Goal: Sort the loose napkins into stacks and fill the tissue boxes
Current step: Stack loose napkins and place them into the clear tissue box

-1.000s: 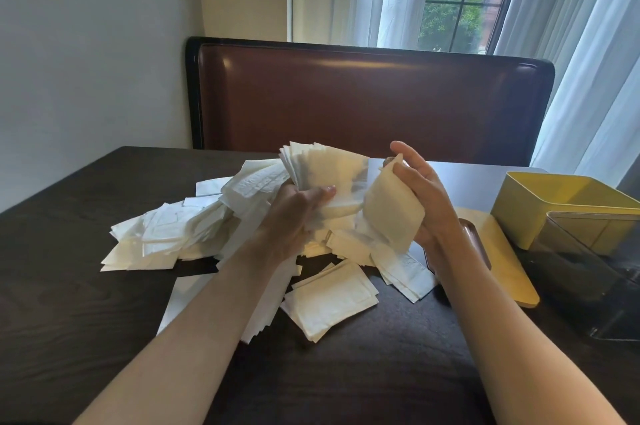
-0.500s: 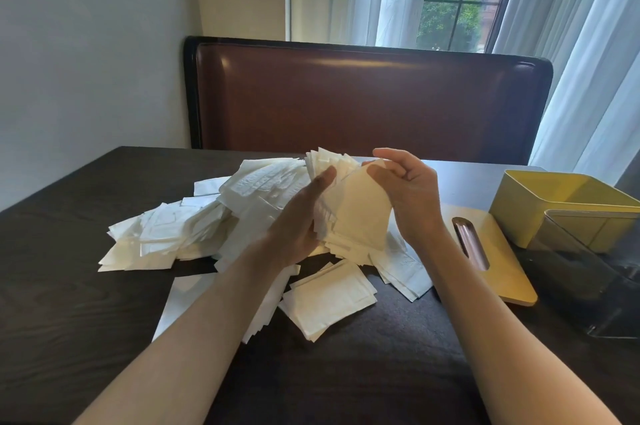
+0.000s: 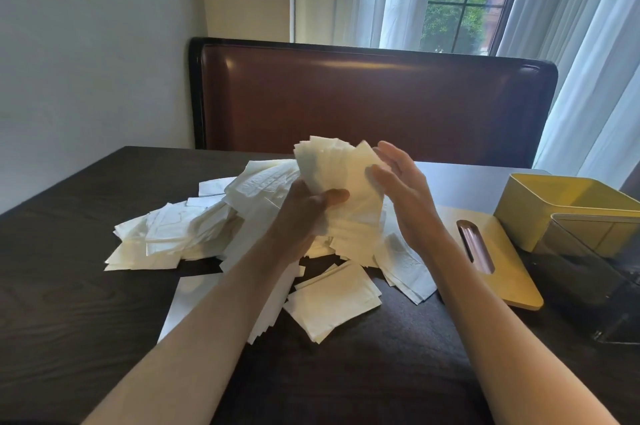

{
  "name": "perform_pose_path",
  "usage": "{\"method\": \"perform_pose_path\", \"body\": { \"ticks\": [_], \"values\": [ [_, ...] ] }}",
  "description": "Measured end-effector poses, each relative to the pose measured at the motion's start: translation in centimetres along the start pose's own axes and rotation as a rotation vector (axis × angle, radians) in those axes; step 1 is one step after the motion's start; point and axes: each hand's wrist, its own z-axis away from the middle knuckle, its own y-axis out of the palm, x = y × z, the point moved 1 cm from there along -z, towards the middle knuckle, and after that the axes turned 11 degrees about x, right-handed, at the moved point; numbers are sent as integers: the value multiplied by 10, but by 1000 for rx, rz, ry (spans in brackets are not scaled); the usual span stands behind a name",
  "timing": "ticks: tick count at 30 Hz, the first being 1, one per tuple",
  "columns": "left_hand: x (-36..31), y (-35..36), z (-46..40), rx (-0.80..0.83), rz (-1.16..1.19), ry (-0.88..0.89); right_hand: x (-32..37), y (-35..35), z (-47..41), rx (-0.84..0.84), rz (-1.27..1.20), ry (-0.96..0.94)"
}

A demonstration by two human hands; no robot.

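Observation:
My left hand (image 3: 304, 213) grips a thick bunch of white napkins (image 3: 341, 182) from below, thumb across the front, and holds it upright above the table. With straight fingers, my right hand (image 3: 401, 189) presses flat against the bunch's right side. A loose heap of napkins (image 3: 194, 230) spreads over the dark table (image 3: 69, 303) to the left and beneath my hands. Closer to me lies a small squared stack (image 3: 332, 300). At the right stands an open yellow tissue box (image 3: 561, 206), its slotted lid (image 3: 491, 262) lying flat beside it.
A clear plastic box (image 3: 595, 272) stands in front of the yellow box at the right edge. A brown leather bench back (image 3: 374, 99) runs along the table's far side. Behind it are a curtained window and a plain wall.
My right hand brought a single napkin onto the bunch held by my left hand, let go of it, and now lies flat against the bunch's side. The bunch has risen slightly.

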Motion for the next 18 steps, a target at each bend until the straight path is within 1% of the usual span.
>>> {"method": "perform_pose_path", "body": {
  "ticks": [2, 6, 11, 14, 18],
  "values": [
    [0, 1, 0, -6, -35, -5, -1, 4, 1, 62, 4, 28],
    [-1, 1, 0, -29, -97, 40, 4, 2, 3, -34, 32, -38],
    [0, 2, 2, -64, -192, 58, 13, 1, 6, -32, -27, -30],
    [-2, 5, 5, -4, -287, 57, 17, 0, 11, -23, -31, -18],
    [0, 14, 8, 135, -319, 27, 21, -4, 24, -68, -31, -17]
  ]
}}
